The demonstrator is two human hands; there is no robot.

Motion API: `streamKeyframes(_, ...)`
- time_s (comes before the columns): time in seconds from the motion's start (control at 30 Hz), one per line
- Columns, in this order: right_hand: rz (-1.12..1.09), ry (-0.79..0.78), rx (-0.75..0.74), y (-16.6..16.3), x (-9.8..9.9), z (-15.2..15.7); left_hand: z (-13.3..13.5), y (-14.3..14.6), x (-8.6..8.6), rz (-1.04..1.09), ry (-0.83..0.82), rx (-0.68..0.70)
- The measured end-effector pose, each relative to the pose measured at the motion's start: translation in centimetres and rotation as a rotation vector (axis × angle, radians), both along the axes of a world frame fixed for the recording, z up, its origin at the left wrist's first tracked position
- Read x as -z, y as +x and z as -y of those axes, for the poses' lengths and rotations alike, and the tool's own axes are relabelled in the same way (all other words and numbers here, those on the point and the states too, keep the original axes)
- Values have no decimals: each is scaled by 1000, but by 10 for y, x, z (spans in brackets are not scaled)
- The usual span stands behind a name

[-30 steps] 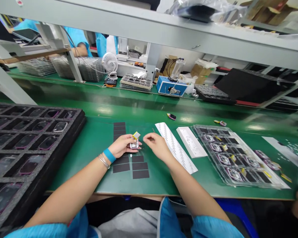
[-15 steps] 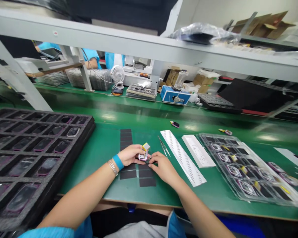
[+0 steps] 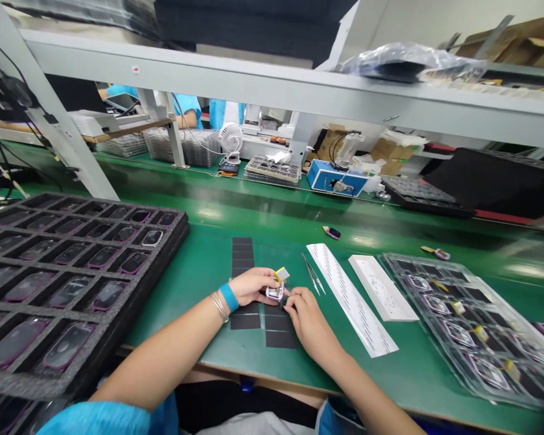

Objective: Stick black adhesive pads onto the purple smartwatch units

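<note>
My left hand [image 3: 254, 287] holds a small rounded electronic module [image 3: 275, 293] with a silver frame and pink edge. A pale square tab with a yellow edge [image 3: 281, 275] sticks up from the module. My right hand [image 3: 309, 320] comes in from the right, its fingertips pinching the module's right side. Metal tweezers [image 3: 314, 275] lie on the green bench [image 3: 199, 254] just beyond my right hand, touching neither hand. Dark rectangular sheets [image 3: 243, 257] lie under and beyond my hands.
A black foam tray [image 3: 86, 284] of dark rounded parts lies to my left. To my right are printed white strips [image 3: 351, 299] and a clear plastic tray [image 3: 471, 326] of modules. A shelf [image 3: 272, 84] crosses overhead, and a co-worker's arm [image 3: 188, 118] shows beyond it.
My right hand has moved left from a gap beside the module to touch it. The tweezers now show fully on the bench. The whole scene has shifted right in view.
</note>
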State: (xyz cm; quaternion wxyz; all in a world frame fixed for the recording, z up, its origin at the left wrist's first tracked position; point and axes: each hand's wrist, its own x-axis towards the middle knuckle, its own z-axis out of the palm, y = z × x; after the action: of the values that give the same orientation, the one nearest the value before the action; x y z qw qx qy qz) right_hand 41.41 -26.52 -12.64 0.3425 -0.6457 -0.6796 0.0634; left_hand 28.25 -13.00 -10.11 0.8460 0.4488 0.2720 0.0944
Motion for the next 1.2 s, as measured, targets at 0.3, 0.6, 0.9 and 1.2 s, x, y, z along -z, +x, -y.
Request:
streamKeyframes(0.3, -183, 312, 19, 17, -57, -11, 2, 4, -1, 16, 67, -108)
streamKeyframes(0.6, -711, -49, -86, 27, -19, -69, -5, 5, 2, -7, 168, -295)
streamKeyframes(0.9, -648, -96, -89, 15, -18, -61, -4, 7, 0, -54, 162, -296)
streamKeyframes(1.2, -543, -73, -63, 11, -20, -59, -4, 7, 1, -53, 155, -302)
